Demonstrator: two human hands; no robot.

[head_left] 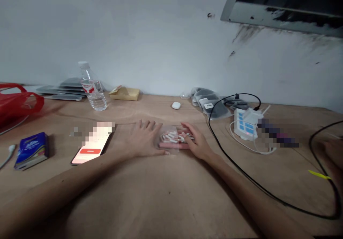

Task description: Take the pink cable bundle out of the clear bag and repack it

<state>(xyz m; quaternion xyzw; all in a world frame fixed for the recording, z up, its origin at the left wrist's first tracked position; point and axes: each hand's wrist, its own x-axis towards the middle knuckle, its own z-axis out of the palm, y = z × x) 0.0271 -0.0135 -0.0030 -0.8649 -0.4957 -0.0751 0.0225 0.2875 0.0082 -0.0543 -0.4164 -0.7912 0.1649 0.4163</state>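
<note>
A shallow pink box (174,145) lies on the table in front of me, holding several small white pieces with some red among them; I cannot make out what they are. Clear plastic film (171,132) covers its left part. My right hand (197,142) grips the box's right end, thumb over the top and fingers behind. My left hand (144,139) lies flat with fingers spread, its thumb and edge touching the film on the left side. Left of that hand is a lit phone (89,149).
A water bottle (93,90), an open cardboard box (124,93) and a white earbud case (176,105) stand behind. On the right are a power strip (244,123), a black cable (233,164) and another person's hand (333,149). A blue tissue pack (32,149) lies left.
</note>
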